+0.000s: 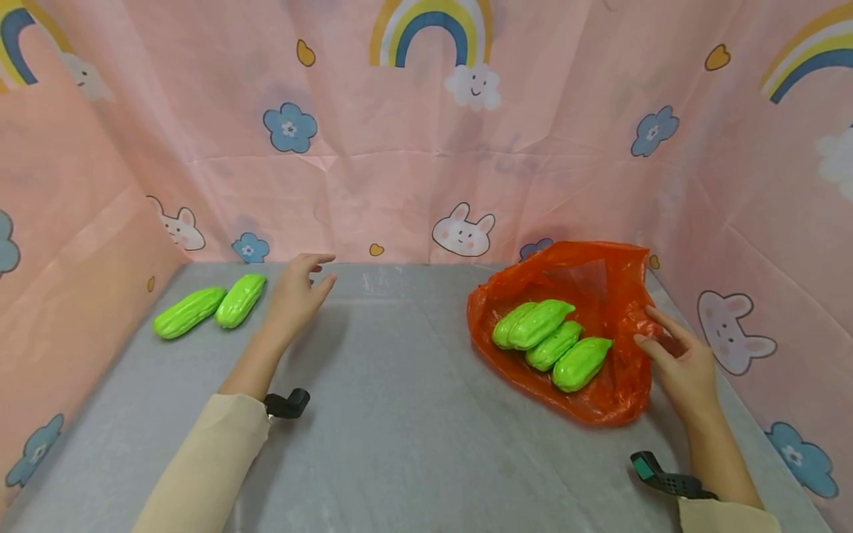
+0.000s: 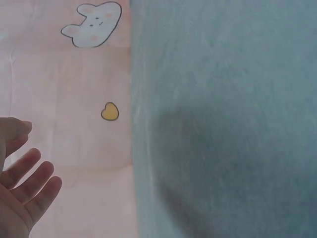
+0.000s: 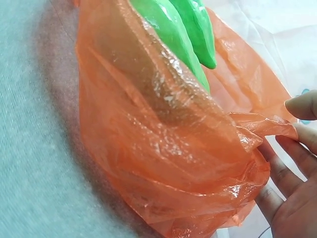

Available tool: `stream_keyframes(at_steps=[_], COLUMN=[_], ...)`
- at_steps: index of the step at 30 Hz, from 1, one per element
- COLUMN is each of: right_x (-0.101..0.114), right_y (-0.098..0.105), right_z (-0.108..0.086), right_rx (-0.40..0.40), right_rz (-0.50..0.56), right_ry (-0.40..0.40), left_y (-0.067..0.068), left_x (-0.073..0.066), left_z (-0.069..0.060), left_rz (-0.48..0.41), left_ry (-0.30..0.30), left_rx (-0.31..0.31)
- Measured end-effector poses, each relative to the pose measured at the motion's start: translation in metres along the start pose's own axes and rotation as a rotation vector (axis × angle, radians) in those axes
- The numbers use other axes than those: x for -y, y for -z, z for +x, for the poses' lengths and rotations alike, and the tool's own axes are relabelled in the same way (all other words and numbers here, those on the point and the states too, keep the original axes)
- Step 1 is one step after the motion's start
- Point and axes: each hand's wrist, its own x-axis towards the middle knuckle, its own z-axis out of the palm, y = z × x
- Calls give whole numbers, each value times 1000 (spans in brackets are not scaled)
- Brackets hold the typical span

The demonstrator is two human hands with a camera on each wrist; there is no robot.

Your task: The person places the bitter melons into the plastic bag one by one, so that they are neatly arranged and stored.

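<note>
orange-red, thin and glossy, a wide-mouthed plastic bag (image 1: 629,396) is gripped by its right rim in the right hand (image 1: 689,370); the film is caught between the thumb and the fingers, and in the right wrist view a narrow strip of it is seen drawn up to the index finger. the left hand (image 1: 296,292) is held above a flat grey table (image 1: 400,414), well apart from the bag, with its fingers relaxed and slightly curved and its thumb parted from them; a soft shadow is cast on the tabletop near it.

inside the bag, four bright-green, shiny, elongated gourds (image 1: 554,346) are grouped in a slanting row, close against one another. to the left of the left hand, a shorter bright-green gourd (image 1: 241,300) is laid on the table, and just beside it a longer bright-green gourd (image 1: 189,312) is laid farther left.

at the left wrist a small black device (image 1: 288,403) is worn, and at the right a black device with a teal patch (image 1: 673,481). the left forearm is covered by a beige sleeve (image 1: 206,466). around the table, pink cloth (image 1: 373,185) is hung, printed with rainbows (image 1: 432,18), blue flowers (image 1: 289,128) and white rabbit faces (image 1: 463,233).
</note>
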Motion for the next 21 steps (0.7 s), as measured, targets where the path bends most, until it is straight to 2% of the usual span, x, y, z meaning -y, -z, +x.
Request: stream_keyframes(at_steps=[9, 16, 21], right_x=[0, 0, -3], right_y=[0, 0, 2], right_z=[0, 1, 1], right_rx=[-10, -9, -3], right_rz=[-15, -20, 1], right_ry=[-8, -9, -17], left_y=[5, 4, 6], left_x=[22, 37, 47], left_z=[-4, -3, -4], left_rz=[20, -85, -106], left_ry=[32, 87, 141], left_rx=[-87, -154, -183])
